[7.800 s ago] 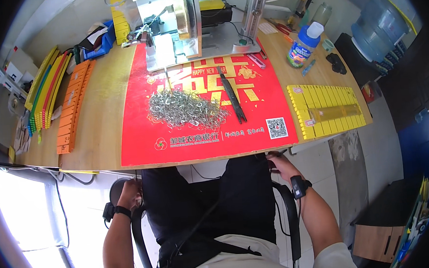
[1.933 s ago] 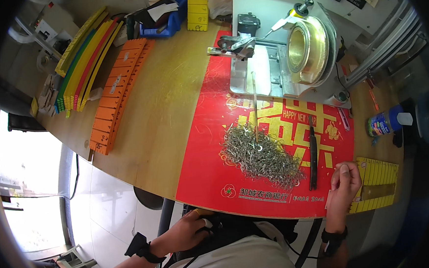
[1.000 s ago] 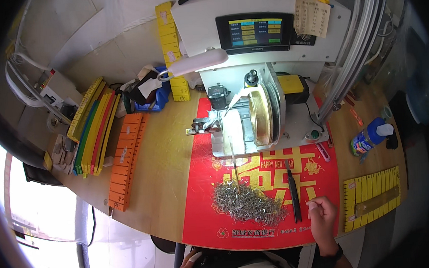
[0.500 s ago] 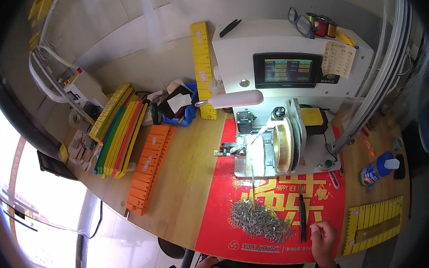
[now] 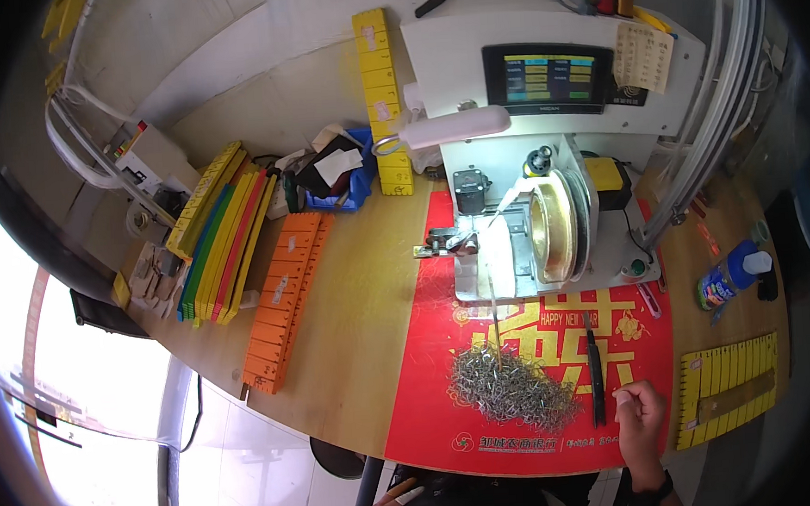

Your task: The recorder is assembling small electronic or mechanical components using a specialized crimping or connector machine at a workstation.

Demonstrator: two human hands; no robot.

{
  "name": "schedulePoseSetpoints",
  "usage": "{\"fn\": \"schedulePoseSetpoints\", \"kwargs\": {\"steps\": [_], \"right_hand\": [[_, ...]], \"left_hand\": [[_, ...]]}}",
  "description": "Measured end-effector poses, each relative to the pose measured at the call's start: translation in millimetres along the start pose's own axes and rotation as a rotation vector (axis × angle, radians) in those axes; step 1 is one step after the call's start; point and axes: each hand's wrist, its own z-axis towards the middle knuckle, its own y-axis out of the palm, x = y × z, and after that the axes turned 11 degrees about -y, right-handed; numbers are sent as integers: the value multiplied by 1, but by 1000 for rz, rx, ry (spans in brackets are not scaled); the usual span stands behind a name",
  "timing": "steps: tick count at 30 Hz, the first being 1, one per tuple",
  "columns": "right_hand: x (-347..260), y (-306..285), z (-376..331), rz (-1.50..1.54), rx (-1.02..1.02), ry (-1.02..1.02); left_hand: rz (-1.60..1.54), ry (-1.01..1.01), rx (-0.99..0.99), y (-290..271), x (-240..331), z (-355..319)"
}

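Right hand [image 5: 639,417] beside wire pile [image 5: 513,387] — fingers curled

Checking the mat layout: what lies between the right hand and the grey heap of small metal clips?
In the head view, a slim black tool lies on the red mat between the right hand and the clip heap.

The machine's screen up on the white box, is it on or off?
On. The screen on the white machine is lit, with coloured rows glowing on its dark panel. What it reads is too small to tell.
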Motion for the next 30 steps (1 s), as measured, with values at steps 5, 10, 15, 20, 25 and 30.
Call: {"fn": "schedulePoseSetpoints", "kwargs": {"steps": [5,10,15,20,25,30], "right_hand": [[-3,-2,-4,-38,8,79],[-6,1,-5,-61,-22,57],[3,-1,-2,-14,-12,4],[4,-4,-11,26,59,-3],[-7,-39,-111,-50,74,-218],[54,-46,-210,-563,-8,21]], "left_hand": [[-58,-42,53,-2,15,-13],[-295,-137,60,15,-24,-12],[-235,-78,-14,3,3,29],[196,-286,-216,-65,64,22],[339,-185,385,-50,1,11],[304,-423,429,-28,-10,31]]}}
